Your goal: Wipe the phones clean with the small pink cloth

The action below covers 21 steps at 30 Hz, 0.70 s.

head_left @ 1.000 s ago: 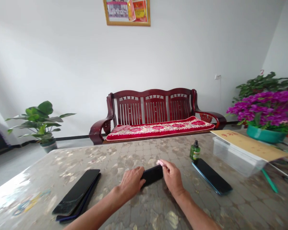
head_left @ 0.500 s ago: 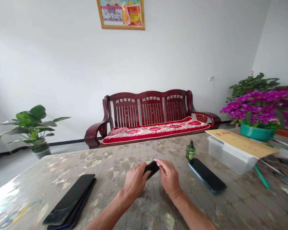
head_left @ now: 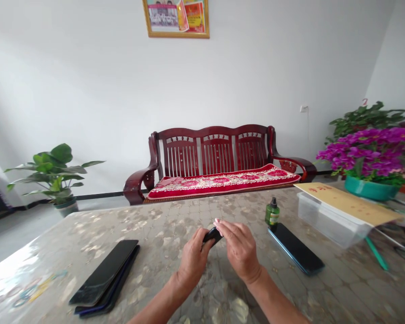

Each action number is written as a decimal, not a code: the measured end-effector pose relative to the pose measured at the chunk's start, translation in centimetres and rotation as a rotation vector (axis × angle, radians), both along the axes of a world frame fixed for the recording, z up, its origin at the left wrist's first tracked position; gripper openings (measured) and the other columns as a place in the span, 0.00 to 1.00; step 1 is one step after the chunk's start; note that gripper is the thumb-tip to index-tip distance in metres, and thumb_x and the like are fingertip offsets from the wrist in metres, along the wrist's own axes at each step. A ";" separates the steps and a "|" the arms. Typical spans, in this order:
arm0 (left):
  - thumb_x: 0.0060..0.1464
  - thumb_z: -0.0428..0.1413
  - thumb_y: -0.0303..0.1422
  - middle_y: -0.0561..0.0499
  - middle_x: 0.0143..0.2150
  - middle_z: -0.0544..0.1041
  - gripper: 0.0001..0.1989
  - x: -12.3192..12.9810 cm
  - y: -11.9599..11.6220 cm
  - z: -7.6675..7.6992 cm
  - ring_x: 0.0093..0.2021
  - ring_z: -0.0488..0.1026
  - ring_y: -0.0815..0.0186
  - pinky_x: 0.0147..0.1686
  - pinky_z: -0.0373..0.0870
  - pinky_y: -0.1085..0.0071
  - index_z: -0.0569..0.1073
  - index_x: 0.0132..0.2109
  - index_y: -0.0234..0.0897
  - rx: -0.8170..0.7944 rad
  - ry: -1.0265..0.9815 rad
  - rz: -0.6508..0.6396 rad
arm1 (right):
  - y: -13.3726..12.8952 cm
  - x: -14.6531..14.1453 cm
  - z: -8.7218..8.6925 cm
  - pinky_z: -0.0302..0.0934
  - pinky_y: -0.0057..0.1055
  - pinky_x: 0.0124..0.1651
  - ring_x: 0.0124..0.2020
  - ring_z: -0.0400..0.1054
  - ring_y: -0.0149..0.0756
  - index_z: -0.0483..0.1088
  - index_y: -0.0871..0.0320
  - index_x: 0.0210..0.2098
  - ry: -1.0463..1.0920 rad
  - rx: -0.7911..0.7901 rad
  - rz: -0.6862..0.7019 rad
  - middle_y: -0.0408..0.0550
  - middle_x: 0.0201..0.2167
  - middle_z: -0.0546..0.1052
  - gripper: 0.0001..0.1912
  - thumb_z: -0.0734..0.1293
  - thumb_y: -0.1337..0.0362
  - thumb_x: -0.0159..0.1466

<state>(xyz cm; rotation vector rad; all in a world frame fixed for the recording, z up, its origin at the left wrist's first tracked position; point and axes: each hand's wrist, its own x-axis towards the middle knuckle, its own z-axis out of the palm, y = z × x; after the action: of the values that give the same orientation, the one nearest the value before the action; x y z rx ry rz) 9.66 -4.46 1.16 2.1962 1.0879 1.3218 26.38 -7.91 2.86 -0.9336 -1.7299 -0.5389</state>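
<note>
Held phone (head_left: 213,235) is showing a smooth surface, stacked phones (head_left: 105,271) are shining like glass, tabletop (head_left: 158,252) is gleaming smoothly, bench (head_left: 216,132) is showing polished wood, box (head_left: 327,226) is showing clear plastic, tan sheet (head_left: 351,204) is looking like matt paper

a table (head_left: 158,252) with a shiny, flower-patterned cover fills the foreground. on its left lie coloured bands (head_left: 33,288) and a stack of dark phones (head_left: 104,272). on the right, a small green bottle (head_left: 272,214) stands upright just beside a flat-lying phone (head_left: 297,249); farther right sit a clear plastic box (head_left: 327,225), a green stick (head_left: 377,254) and a flower pot (head_left: 371,188).
</note>
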 end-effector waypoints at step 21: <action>0.52 0.58 0.34 0.53 0.31 0.75 0.04 -0.7 0.6 1.4 0.34 0.73 0.62 0.35 0.65 0.71 0.72 0.34 0.39 -0.091 0.067 0.182 | 0.6 -1.8 -1.7 0.70 0.35 0.49 0.47 0.74 0.38 0.72 0.52 0.52 0.457 -0.208 0.115 0.50 0.45 0.79 0.15 0.60 0.68 0.70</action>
<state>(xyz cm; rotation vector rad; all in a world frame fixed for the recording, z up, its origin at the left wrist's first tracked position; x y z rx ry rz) 8.96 -3.89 2.57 2.1303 1.3745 1.2511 24.56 -7.34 1.15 -1.0046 -1.4258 -0.0575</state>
